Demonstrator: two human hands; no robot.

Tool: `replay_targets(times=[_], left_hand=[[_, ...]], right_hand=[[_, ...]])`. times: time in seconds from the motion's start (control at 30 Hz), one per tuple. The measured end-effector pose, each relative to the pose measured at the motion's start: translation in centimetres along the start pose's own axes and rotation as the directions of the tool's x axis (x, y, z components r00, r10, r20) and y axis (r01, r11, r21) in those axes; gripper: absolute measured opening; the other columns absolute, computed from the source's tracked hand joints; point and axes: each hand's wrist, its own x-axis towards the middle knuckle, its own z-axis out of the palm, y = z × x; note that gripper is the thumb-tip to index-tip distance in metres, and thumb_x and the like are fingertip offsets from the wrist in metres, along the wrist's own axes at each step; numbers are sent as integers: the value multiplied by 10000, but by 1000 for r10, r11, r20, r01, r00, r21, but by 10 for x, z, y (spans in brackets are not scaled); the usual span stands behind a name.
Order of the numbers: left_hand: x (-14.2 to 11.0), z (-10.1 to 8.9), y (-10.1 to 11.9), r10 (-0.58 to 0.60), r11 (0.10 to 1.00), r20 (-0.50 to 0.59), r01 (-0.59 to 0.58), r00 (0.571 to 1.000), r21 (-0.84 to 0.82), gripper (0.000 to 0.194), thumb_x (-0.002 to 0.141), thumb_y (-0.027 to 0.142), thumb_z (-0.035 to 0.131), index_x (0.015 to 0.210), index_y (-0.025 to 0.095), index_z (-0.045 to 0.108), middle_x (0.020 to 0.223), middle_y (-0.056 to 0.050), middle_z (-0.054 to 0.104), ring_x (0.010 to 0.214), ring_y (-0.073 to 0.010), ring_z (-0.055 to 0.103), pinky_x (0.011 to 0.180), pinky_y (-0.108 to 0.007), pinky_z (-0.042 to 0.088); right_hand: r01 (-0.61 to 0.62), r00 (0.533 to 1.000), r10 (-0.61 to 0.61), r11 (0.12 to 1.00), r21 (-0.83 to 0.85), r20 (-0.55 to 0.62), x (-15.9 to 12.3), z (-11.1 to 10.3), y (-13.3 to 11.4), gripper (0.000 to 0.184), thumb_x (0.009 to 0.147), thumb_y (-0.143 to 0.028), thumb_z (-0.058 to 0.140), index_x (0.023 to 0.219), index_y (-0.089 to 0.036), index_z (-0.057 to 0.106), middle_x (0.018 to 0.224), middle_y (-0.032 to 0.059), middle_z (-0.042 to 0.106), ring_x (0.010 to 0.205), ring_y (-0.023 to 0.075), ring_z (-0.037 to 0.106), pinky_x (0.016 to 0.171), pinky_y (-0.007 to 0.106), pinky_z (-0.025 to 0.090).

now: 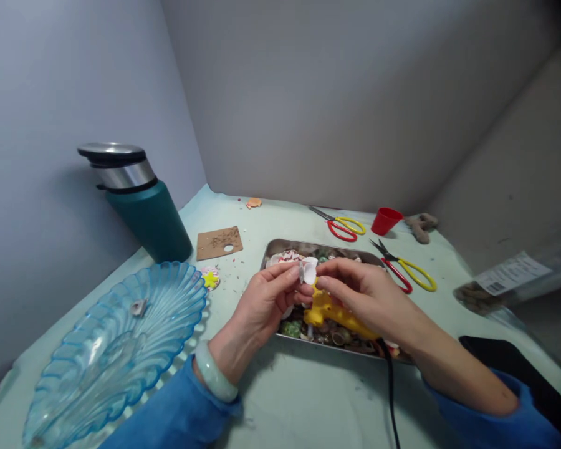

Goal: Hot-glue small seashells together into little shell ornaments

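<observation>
Over the metal tray (pixel 280 242), my left hand (pixel 266 298) pinches a small white seashell (pixel 310 271) with a greyish bit at its left edge. The thumb and fingers of my right hand (pixel 369 293) are closed at the shell's right edge. Below the hands, a yellow glue gun (pixel 325 310) lies across the tray, partly covered by my right hand. Mixed shells and green pieces (pixel 291 328) fill the tray around it. A black cord (pixel 391 399) runs from the glue gun toward the near edge.
A blue scalloped dish (pixel 168 324) with a small shell piece (pixel 139 307) is at left. Behind it stands a teal bottle (pixel 152 218). Cardboard (pixel 210 245), two pairs of scissors (pixel 343 227) and a red cup (pixel 386 221) lie farther back. A plastic bag (pixel 509 280) is right.
</observation>
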Motion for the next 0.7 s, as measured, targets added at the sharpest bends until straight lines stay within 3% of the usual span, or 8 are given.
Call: replay_targets(times=[0.17,0.7], left_hand=[[0,-1,-2,-2,1000,-11,3,1000,22,222,762,219,693,934,78,692,697,-65,677,595,-95,635,613,-191,537],[-2,1,-2,-15,996,-11,16,1000,88,245,726,285,730,884,100,701,690,-56,683,589,-100,630,625,-203,517]], right_hand=[[-48,998,49,999,18,-40,1,5,4,209,858,-349,522,749,-192,607,638,-20,580,574,116,498,530,228,385],[-167,985,168,985,28,-24,0,10,-3,213,821,-333,503,671,-184,533,583,-32,515,509,102,459,452,206,339]])
